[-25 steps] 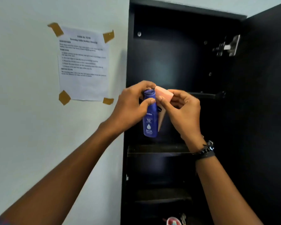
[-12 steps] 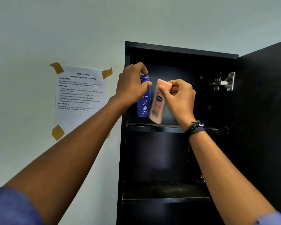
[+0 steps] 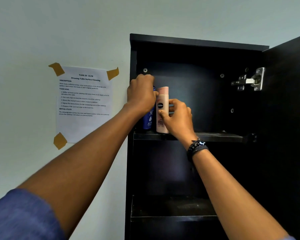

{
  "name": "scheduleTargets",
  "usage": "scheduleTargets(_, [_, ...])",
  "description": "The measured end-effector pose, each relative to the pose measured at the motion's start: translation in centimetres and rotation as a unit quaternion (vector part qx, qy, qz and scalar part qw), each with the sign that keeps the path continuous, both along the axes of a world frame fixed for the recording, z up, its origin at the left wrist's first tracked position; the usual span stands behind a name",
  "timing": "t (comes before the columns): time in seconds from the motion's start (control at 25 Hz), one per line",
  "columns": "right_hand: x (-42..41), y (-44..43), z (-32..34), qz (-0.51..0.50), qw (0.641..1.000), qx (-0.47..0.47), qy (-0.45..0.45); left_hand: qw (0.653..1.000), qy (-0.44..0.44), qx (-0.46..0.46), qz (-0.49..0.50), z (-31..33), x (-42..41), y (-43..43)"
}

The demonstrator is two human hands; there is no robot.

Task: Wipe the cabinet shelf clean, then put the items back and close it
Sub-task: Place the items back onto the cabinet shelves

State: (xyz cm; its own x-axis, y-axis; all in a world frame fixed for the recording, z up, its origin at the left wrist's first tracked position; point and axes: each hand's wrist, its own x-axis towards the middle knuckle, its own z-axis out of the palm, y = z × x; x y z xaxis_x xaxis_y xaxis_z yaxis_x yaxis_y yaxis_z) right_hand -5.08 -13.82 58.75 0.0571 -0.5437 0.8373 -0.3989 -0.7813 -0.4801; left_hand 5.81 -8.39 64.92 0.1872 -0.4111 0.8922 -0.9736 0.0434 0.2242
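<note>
With our left hand (image 3: 141, 94) clenched round the top of the blue bottle (image 3: 148, 120) and our right hand (image 3: 177, 116) pinching the pink bottle (image 3: 163, 99) touching it, both near the shelf (image 3: 215, 135) edge below our fingers, a careless release might topple them off.

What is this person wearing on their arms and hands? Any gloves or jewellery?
No gloves: the left hand and right hand are bare, and so are both forearms. The left sleeve is blue fabric and ends around the elbow. Only a sliver of the right sleeve, a paler blue, shows at the bottom edge. The right wrist carries a dark beaded bracelet beside a dark band.
</note>
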Motion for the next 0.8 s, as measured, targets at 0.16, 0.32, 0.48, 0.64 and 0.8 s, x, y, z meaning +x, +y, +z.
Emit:
scheduleTargets(0.16, [1.1, -0.8, -1.8, 0.013, 1.0, 0.021, 0.014, 0.999, -0.009, 0.025, 0.028, -0.4, -0.5, -0.2])
scheduleTargets(0.32, [2.4, -1.4, -2.1, 0.014, 0.998, 0.033, 0.057, 0.993, -0.035, 0.083, 0.076, -1.2, -0.9, -0.3])
scheduleTargets(0.48, [3.1, -1.5, -2.1, 0.019, 0.992, 0.051, 0.11, 0.988, -0.034, 0.13, 0.073, -3.0, -1.0, -0.2])
scheduleTargets(0.64, [3.6, -1.5, -2.1, 0.024, 0.986, 0.06, 0.154, 0.989, -0.026, 0.137, 0.053, -4.4, -0.6, -0.4])
scheduleTargets(0.8, [3.4, -0.9, -2.0, 0.02, 0.98, 0.078, 0.181, 0.985, -0.026, 0.164, 0.049, -5.2, -0.4, -0.3])
